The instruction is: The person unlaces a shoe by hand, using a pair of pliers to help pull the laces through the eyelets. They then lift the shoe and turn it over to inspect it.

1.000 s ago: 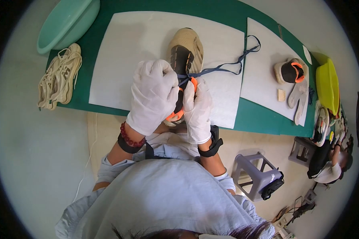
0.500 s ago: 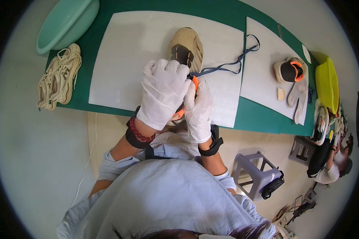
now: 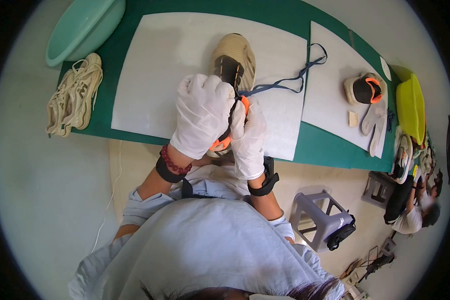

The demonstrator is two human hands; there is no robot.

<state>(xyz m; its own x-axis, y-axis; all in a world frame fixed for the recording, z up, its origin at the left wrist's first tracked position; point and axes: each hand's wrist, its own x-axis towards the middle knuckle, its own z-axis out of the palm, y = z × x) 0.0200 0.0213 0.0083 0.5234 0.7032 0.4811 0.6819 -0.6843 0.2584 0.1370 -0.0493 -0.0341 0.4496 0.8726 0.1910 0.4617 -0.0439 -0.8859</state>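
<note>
A beige shoe [image 3: 233, 47] with a black tongue and orange lining lies on the white board, toe pointing away from me. My left hand [image 3: 203, 115], in a white glove, is closed over the shoe's lacing area; its fingertips and whatever they pinch are hidden. Gripping the orange-edged collar on the shoe's right side is my gloved right hand [image 3: 250, 137], thumb close to my left fingers. A dark blue shoelace [image 3: 280, 85] runs from the shoe beside my fingers and trails rightward across the board.
A matching shoe [image 3: 363, 90], insoles [image 3: 374, 125] and a small tan block [image 3: 353, 119] lie on the right board. White sneakers [image 3: 77, 95] and a green basin [image 3: 85, 30] are at left, a yellow basin [image 3: 410, 107] at right. Beyond a stool [image 3: 322, 215] sits another person [image 3: 412, 220].
My left hand has shifted slightly left and its wrist has turned, exposing more of the shoe's orange heel lining. My right hand stays nearly in place on the shoe.
</note>
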